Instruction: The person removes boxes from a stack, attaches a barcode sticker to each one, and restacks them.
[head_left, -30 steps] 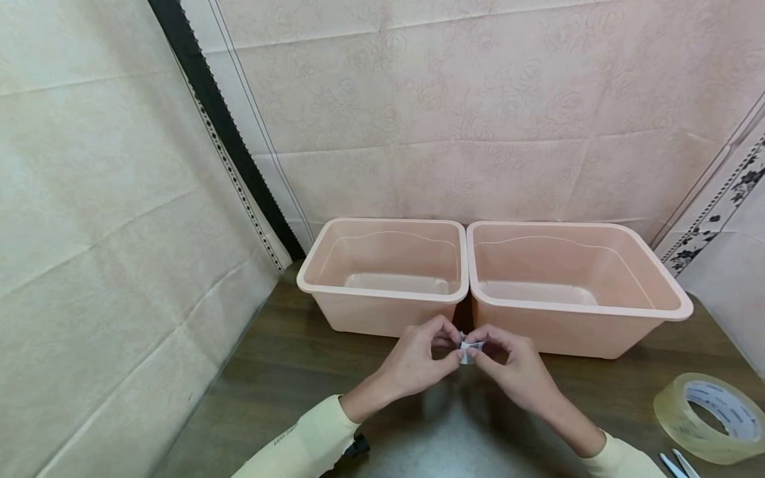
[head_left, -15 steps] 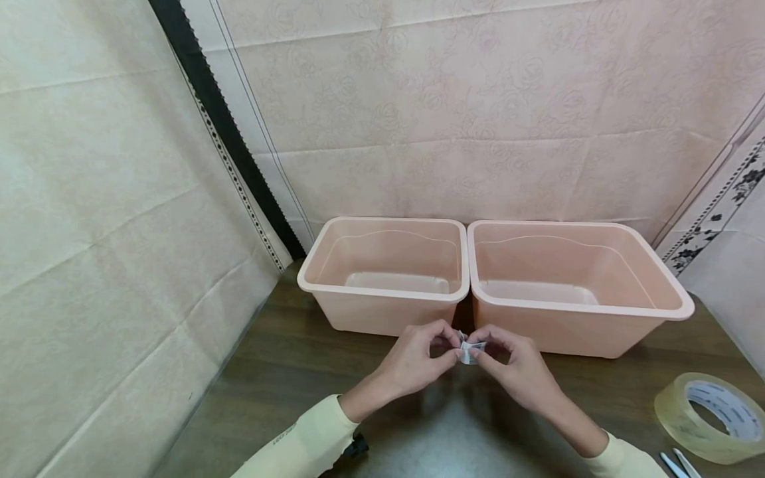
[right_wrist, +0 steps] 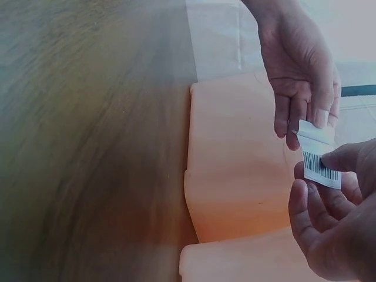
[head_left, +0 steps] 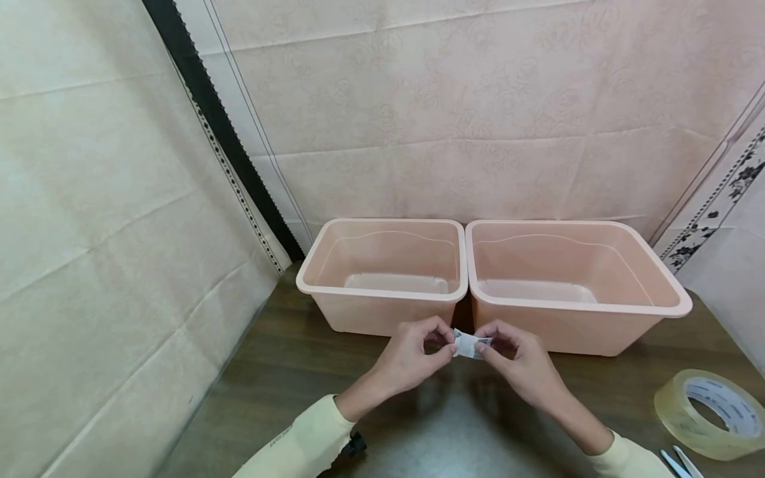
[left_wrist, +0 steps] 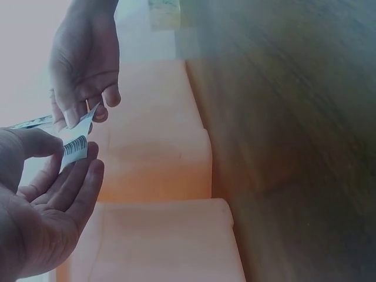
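Note:
Between both hands is a small white barcode label (head_left: 468, 344), held just in front of the gap between two pink tubs. My left hand (head_left: 412, 358) pinches its left end between thumb and fingers. The other end is pinched by my right hand (head_left: 522, 365). In the right wrist view the black bars of the label (right_wrist: 313, 164) show near the right thumb, and a crease crosses its white upper part. Seen from the left wrist, the label (left_wrist: 75, 147) bends slightly between the two hands. Fingertips cover parts of both ends.
The left pink tub (head_left: 382, 312) and the right pink tub (head_left: 574, 325) stand side by side against the cloth backdrop. A roll of clear tape (head_left: 675, 418) lies at the right on the wooden table (head_left: 287, 372), with pale blue pointed tips (head_left: 681, 461) below it.
My hands have drawn slightly apart. The label, curled and bunched earlier, is now stretched wider and flatter between them. The tubs and the tape roll stay in place.

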Demonstrator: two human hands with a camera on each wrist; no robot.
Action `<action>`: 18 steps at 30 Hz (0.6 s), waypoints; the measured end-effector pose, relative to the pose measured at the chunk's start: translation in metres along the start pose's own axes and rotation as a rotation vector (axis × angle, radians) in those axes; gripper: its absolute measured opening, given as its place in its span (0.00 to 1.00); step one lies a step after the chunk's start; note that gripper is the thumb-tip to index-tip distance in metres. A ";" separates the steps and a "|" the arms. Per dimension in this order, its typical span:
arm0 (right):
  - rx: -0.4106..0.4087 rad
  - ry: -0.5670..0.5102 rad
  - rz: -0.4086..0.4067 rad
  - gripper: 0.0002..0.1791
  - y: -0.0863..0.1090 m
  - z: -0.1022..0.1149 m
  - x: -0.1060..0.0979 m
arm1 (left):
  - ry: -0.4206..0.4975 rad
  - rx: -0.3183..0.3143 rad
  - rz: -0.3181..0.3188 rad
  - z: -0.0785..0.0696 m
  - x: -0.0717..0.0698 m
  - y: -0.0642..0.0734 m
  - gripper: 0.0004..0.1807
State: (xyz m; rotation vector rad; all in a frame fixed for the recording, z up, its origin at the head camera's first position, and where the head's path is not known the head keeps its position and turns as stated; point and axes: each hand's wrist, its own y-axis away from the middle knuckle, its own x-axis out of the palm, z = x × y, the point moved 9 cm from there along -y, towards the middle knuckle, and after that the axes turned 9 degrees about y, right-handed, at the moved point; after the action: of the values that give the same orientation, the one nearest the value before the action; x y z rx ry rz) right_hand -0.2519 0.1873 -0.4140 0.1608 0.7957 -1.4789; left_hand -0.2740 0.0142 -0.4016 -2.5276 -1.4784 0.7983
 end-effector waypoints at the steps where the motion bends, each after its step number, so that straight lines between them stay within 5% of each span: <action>1: 0.006 0.001 -0.001 0.06 0.000 0.000 0.000 | 0.002 0.002 0.000 0.000 -0.001 0.000 0.03; 18: 0.059 -0.041 0.026 0.05 0.004 -0.005 0.003 | -0.041 -0.012 -0.009 0.002 -0.011 0.002 0.03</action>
State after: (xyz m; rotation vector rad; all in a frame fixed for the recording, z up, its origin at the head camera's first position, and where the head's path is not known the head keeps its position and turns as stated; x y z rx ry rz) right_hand -0.2507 0.1882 -0.4209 0.1837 0.7146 -1.4776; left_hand -0.2775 0.0031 -0.3999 -2.5254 -1.5102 0.8474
